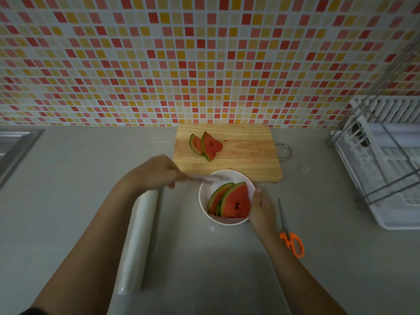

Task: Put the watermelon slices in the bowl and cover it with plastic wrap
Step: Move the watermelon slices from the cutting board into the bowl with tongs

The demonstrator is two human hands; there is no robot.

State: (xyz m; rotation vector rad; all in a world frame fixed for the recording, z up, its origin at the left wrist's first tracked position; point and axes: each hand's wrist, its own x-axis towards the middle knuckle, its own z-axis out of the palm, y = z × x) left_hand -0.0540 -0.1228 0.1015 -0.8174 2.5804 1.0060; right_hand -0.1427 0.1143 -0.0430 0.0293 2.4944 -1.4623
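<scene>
A white bowl (205, 192) stands on the counter just in front of the cutting board, with watermelon slices (235, 202) leaning inside it. Two more watermelon slices (210, 145) lie on the wooden cutting board (245, 153). The plastic wrap roll (138, 242) lies left of the bowl, and a clear sheet seems to stretch from it toward the bowl. My left hand (156, 171) pinches a blurred, bunched edge of the wrap (204, 178) at the bowl's far left rim. My right hand (261, 206) clasps the bowl's right side, thumb at the rim.
Orange-handled scissors (289, 235) lie right of my right forearm. A white dish rack (386, 160) with a metal frame stands at the right. A steel sink edge (16, 144) shows at far left. The tiled wall runs behind the board.
</scene>
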